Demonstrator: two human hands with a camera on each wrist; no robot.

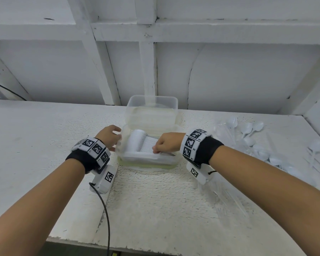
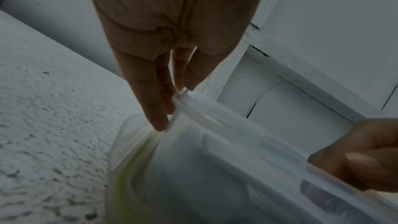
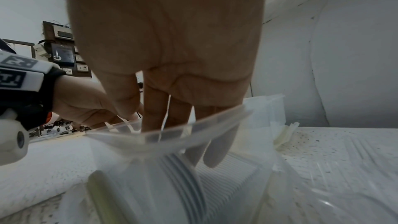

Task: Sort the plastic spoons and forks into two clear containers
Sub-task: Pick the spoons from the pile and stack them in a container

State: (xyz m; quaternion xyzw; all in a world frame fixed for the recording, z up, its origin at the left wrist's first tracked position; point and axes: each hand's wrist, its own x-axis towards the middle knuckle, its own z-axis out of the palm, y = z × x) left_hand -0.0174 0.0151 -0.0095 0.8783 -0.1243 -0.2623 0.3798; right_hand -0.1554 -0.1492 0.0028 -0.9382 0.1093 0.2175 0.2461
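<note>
On the left, the left hand (image 1: 109, 136) steadies the near clear container (image 1: 121, 156): in the left wrist view its fingers (image 2: 150, 94) run straight down the container's outer wall, with the thumb over the rim, so it pinches that corner. The container sits on a yellow-green lid (image 1: 144, 165) on the white tabletop (image 1: 35, 135). Inside it lies a nested row of white plastic forks (image 1: 144, 143). The right hand (image 1: 166, 143) reaches into the container, its fingers (image 3: 215, 151) curled down onto the row; whether they pinch a piece or only press the stack I cannot tell. Behind stands a 2nd clear container (image 1: 152, 102), which looks empty. Further right, well apart, loose white spoons (image 1: 251, 130) lie on clear plastic wrap (image 1: 229, 191).

The likely trouble: the row is tightly nested, so a careless push could fan or topple it. The container rests on a loose lid and may slide if the left hand lets go. White spoons on white are easy to miss.
</note>
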